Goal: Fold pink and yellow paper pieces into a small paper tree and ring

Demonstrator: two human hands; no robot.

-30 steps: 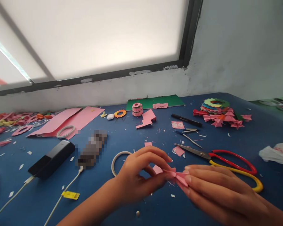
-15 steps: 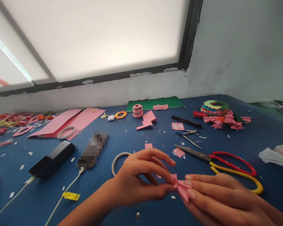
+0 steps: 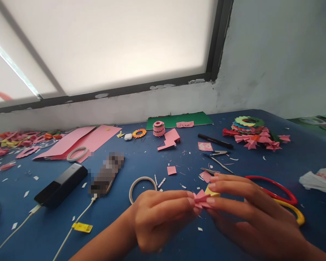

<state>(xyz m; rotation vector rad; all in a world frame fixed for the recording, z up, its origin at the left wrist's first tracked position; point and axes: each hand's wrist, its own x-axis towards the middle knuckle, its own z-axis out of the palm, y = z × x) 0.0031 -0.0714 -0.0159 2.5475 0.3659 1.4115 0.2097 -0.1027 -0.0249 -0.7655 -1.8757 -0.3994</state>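
A small folded pink paper piece (image 3: pixel 201 199) is pinched between my two hands above the blue table. My left hand (image 3: pixel 163 217) grips its left side, thumb and fingers closed. Fingertips of my right hand (image 3: pixel 252 210) press on its right side, and a yellow bit (image 3: pixel 212 191) shows beside them. Behind my right hand lie scissors with red and yellow handles (image 3: pixel 284 192), partly covered. A roll of tape (image 3: pixel 134 186) lies just beyond my left hand.
Pink squares (image 3: pixel 171 170), a black pen (image 3: pixel 215 141) and tweezers (image 3: pixel 221 164) lie farther back. At right is a pile of paper flowers (image 3: pixel 256 137). A power bank (image 3: pixel 61 185) and a blurred-out object (image 3: pixel 107 175), both cabled, lie left. Paper scraps are scattered around.
The left hand has rolled over and its raised fingers have closed on the pink paper. The right hand has lifted, now covering the scissor blades. A yellow bit has come into view.
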